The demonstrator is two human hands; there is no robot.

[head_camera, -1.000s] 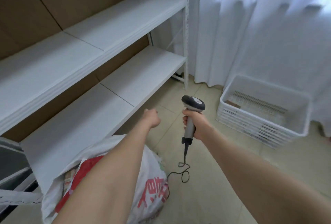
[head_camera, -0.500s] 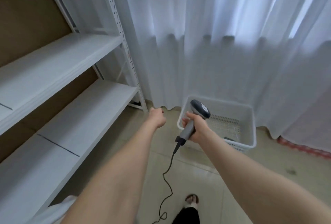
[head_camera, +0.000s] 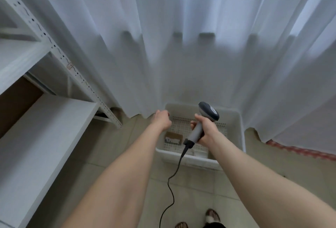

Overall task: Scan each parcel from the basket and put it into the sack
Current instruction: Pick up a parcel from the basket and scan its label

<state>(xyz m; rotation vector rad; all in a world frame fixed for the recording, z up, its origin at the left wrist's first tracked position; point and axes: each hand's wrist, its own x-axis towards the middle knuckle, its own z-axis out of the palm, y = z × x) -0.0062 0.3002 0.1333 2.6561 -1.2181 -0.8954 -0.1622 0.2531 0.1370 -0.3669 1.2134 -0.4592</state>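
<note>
Grip: your right hand (head_camera: 206, 131) wraps its fingers and thumb round the grey handle of the scanner (head_camera: 209, 112), a firm full-hand hold, with the dark head tilted up and away from you.
Left hand: your left hand (head_camera: 161, 120) has its fingers curled in and holds nothing; it hangs over the left far corner of the basket, apart from the scanner.
Feet: your two sandalled feet (head_camera: 211, 216) show at the bottom edge, on the tiled floor (head_camera: 127, 155).
Cable: a black cable (head_camera: 171, 187) drops from the butt of the scanner's handle, crosses the near rim of the basket and snakes down toward your feet.
Basket: the white basket (head_camera: 181, 156) sits on the floor straight ahead of you, under both hands, its far wall against the curtain.
Parcel: one small brown parcel (head_camera: 173, 137) with a printed label lies flat on the perforated bottom, in the near left part, between your two wrists as you see it. A pale shape by the near wall is too unclear to name.
Shelves: white shelves (head_camera: 45, 127) run along your left, with brown board behind them.
Curtain: a white curtain (head_camera: 181, 45) fills the far side and reaches down to the floor.
</note>
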